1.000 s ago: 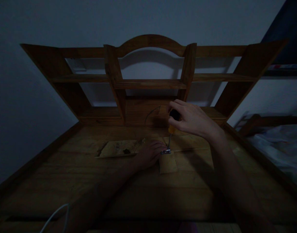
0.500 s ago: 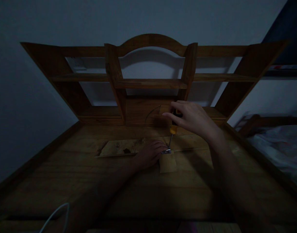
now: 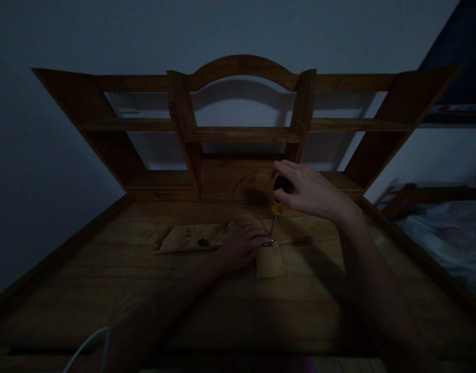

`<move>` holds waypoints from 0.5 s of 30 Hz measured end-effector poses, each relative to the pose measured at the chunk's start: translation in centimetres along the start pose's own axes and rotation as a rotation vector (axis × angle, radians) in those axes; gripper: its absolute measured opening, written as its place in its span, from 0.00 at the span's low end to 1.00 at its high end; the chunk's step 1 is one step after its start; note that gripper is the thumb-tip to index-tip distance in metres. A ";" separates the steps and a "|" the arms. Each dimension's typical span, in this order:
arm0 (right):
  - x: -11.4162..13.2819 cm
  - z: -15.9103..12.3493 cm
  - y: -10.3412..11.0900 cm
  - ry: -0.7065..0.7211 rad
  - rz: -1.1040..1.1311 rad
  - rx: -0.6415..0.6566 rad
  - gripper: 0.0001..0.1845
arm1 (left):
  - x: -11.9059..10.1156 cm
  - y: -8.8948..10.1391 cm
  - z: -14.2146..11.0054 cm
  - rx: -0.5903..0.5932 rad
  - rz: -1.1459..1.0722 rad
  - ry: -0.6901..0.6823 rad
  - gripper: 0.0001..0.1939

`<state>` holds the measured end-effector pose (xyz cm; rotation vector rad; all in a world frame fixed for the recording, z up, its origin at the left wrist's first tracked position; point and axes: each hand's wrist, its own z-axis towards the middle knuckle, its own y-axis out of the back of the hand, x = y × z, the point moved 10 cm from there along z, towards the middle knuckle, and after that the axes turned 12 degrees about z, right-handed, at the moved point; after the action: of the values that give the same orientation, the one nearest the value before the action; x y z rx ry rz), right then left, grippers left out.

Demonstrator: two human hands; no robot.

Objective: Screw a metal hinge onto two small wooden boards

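Note:
My right hand [image 3: 305,189] is closed around the black and yellow handle of a screwdriver [image 3: 277,209]. The shaft points down, its tip meeting a small shiny metal hinge [image 3: 268,243]. My left hand [image 3: 243,247] lies low on the desk, fingers together, their tips holding the hinge at its left end. Below the hinge is a small, pale square piece of wood [image 3: 269,261]. A longer wooden strip [image 3: 195,237] with a rough, broken left end extends to the left, behind my left hand. Dim light hides the hinge's details and any screw.
The wooden desk [image 3: 125,290] has raised side edges and a shelf unit [image 3: 241,134] at its back against the wall. A thin dark wire-like line [image 3: 243,180] shows near the back panel. A white cable [image 3: 88,339] loops at the lower left. Pale bedding [image 3: 447,238] lies at the right.
My right thumb and fingers have curled in around the screwdriver handle from a looser, more stretched pose. My left hand, the hinge and the wood pieces have hardly moved.

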<state>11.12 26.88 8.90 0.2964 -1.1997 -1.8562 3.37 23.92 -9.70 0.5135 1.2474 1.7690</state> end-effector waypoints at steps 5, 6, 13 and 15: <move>0.0 0.1 -0.2 0.002 -0.005 0.019 0.06 | -1.0 0.6 0.3 -0.021 0.018 0.025 0.24; 0.0 0.1 -0.2 0.011 0.004 0.021 0.05 | -1.3 1.0 0.3 -0.040 0.009 0.029 0.24; -0.5 -0.1 -0.6 -0.015 0.068 0.034 0.14 | 2.3 6.0 2.9 -0.513 -0.563 0.284 0.20; -0.5 -0.2 -0.8 -0.020 0.077 0.047 0.14 | 3.3 5.1 5.8 -0.425 -0.822 0.282 0.23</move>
<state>11.05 27.28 8.03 0.2546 -1.2532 -1.7700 3.77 29.24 -3.23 -0.4607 1.0036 1.3350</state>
